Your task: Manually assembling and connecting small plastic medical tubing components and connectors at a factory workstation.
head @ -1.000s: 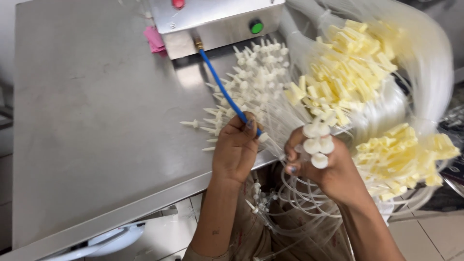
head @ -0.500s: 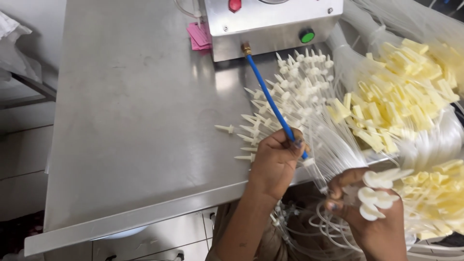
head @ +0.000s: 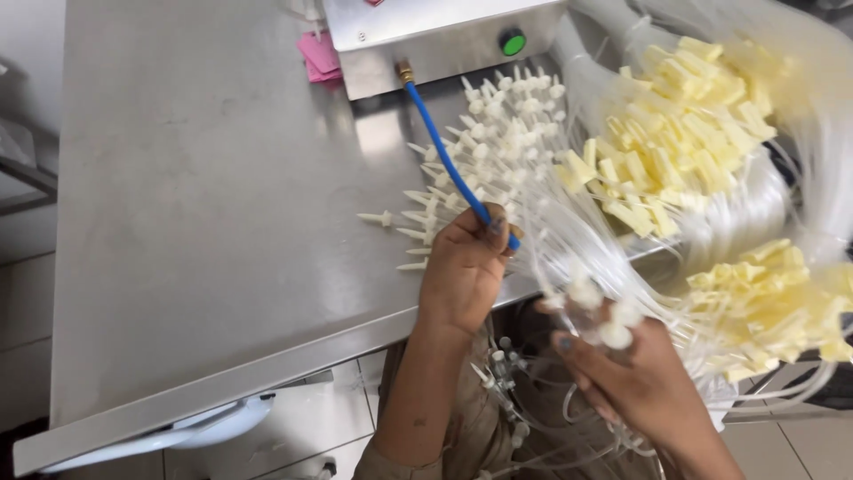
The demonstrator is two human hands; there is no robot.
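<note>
My left hand (head: 464,271) is closed around the end of a thin blue hose (head: 447,158) that runs up to a brass fitting on a grey metal machine box (head: 440,37). It rests at the near edge of a steel table (head: 204,222), beside a heap of white spike connectors (head: 484,151) on clear tubes. My right hand (head: 635,378) is below the table edge and grips a small bunch of clear tubes with round white caps (head: 604,316). Bundles of clear tubing with pale yellow clamps (head: 675,147) lie to the right.
A second cluster of yellow clamps (head: 764,307) hangs at the right. The machine box has a green button (head: 512,42), and a pink piece (head: 318,55) lies beside it. Loose tubes hang over my lap. A white curved part (head: 191,428) sits under the table edge, above tiled floor.
My right hand has shifted left and slightly up with its bunch of white-capped tubes, toward my left hand. My left hand has kept its grip on the blue hose.
</note>
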